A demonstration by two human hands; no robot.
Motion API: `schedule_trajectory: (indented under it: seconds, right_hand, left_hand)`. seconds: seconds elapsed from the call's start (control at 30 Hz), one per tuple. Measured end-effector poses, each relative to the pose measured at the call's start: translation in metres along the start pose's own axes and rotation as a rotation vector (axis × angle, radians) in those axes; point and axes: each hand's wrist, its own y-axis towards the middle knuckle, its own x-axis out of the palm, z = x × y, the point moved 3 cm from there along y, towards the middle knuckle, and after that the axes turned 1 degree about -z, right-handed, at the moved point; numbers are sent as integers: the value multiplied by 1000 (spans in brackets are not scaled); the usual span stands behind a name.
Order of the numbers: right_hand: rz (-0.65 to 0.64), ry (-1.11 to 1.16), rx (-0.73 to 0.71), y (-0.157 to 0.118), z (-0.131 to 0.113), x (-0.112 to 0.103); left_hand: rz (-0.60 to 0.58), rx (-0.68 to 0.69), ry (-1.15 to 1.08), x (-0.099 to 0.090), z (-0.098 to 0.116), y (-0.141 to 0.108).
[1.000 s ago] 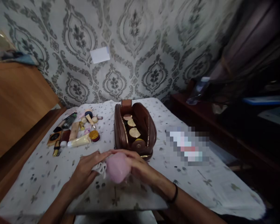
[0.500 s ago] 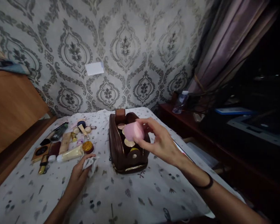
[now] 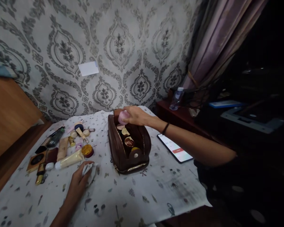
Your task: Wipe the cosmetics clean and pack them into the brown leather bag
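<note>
My right hand (image 3: 136,115) is closed around a pink, rounded container (image 3: 123,117), whose exact kind I cannot make out. It is at the far end of an unzipped brown cosmetic bag (image 3: 113,148). Inside the bag are several round-topped items, among them a copper-coloured lid (image 3: 129,142) and a yellow one (image 3: 134,149). My left hand (image 3: 79,176) rests on the cloth left of the bag, its fingers closed on a crumpled white wipe (image 3: 88,171). Just beyond it are a gold-lidded jar (image 3: 87,151) and a cream tube (image 3: 69,159).
Several cosmetics lie at the left, including a beige tube (image 3: 62,149) and a black-topped compact (image 3: 37,159). A lit phone (image 3: 176,149) lies right of the bag. A clear bottle (image 3: 176,99) stands on the dark red side table (image 3: 162,106). Patterned wallpaper rises behind.
My right hand has carried the pink container away from me, from above the bag's middle to its far end. The phone now shows fully. My left hand still holds the wipe.
</note>
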Motion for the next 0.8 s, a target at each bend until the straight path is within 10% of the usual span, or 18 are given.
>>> schedule_trajectory:
  seconds: [0.8]
  right_hand:
    - [-359, -183, 28, 15, -21, 11]
  left_hand:
    - [-53, -15, 52, 1, 1, -1]
